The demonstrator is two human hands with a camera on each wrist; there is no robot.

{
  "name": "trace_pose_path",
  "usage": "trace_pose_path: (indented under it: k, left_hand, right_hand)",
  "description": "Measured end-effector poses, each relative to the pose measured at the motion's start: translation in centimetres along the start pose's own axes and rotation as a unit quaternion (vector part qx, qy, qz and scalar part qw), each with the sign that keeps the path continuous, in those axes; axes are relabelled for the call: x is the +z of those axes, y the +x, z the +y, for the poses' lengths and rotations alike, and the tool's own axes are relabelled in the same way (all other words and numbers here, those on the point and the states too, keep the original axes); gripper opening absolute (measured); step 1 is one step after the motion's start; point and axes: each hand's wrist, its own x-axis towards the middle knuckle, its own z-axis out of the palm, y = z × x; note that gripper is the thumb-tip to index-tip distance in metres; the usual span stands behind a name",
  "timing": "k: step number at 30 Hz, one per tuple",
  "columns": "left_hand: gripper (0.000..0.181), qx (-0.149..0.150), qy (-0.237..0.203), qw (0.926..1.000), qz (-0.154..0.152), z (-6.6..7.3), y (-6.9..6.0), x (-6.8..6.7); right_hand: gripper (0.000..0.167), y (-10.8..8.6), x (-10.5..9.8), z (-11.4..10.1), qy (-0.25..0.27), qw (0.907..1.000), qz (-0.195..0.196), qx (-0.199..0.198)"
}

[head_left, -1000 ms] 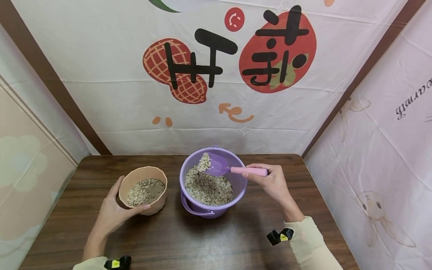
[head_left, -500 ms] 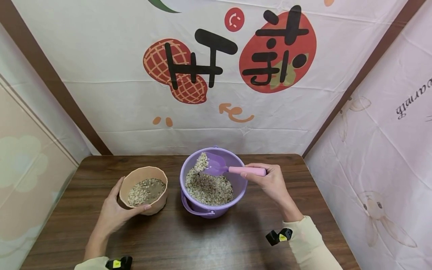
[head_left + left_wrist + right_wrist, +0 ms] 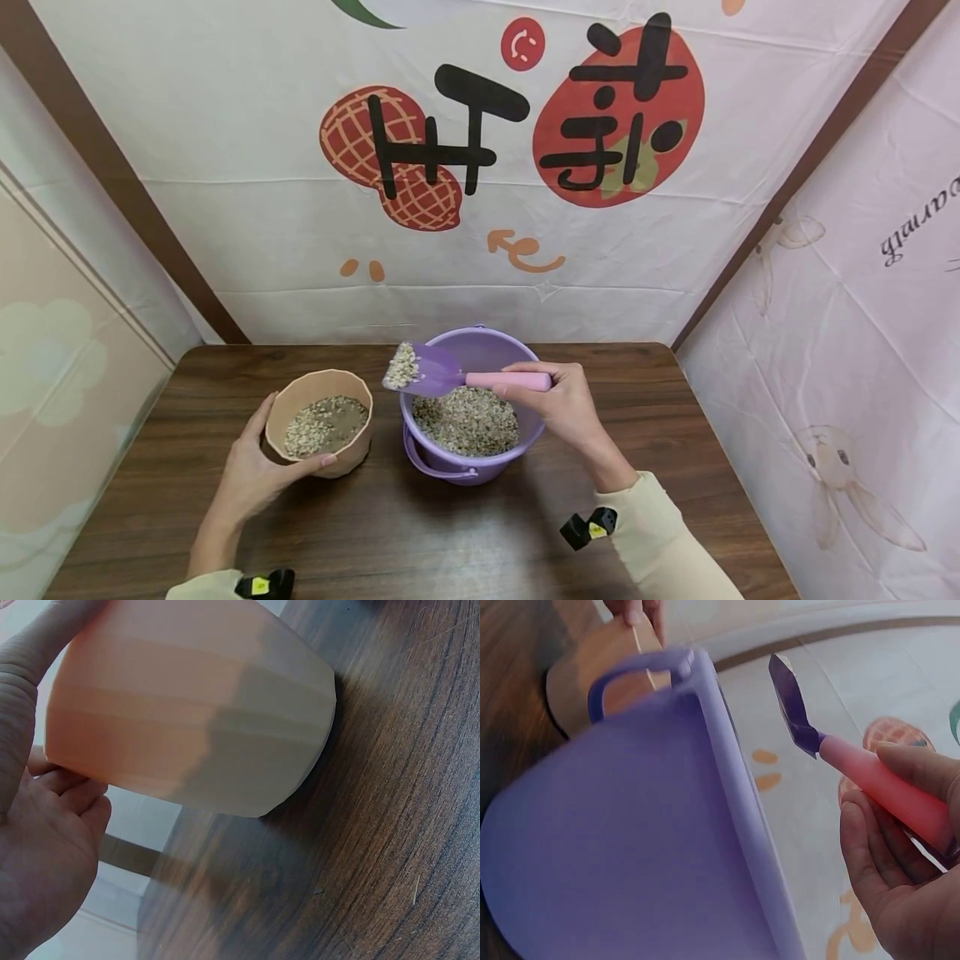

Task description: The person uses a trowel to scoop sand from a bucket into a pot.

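My right hand (image 3: 551, 398) grips the pink handle of a small purple shovel (image 3: 438, 371). Pale gravel lies on the front of its blade, which hangs over the left rim of a purple bucket (image 3: 536, 425). More of this gravel (image 3: 468, 423) fills the lower part of the bucket. On the left, a peach faceted flowerpot (image 3: 352, 458) stands on the table, partly filled with gravel and something brown. My left hand (image 3: 251, 467) holds the pot, thumb on the near side and fingers round the left. In the right wrist view, the shovel (image 3: 799, 709) is above the bucket's rim.
A dark wooden table (image 3: 480, 550) carries the pot and the bucket, with a gap between them. The bucket's handle (image 3: 431, 471) hangs down at its front left. Behind the table rises a printed cloth wall (image 3: 285, 250), with more cloth at both sides.
My right hand has carried the loaded shovel leftward, from above the bucket's middle to past its left rim. My left hand and the pot stay where they were.
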Motion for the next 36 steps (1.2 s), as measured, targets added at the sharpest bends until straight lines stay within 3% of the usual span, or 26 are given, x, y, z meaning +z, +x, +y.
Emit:
trace_pose_path:
  k: [17,36]
  left_hand:
    - [0.133,-0.008,0.004,1.0,-0.002,0.0,0.0,-0.1]
    - [0.132,-0.01,0.002,0.9999,-0.009,-0.1,0.0,0.0]
  right_hand:
    - [0.021,1.6,5.7,-1.2,-0.001,0.9993,-0.028,-0.025]
    - [0.02,3.6,9.5,-1.0,-0.085,0.9952,-0.043,-0.026]
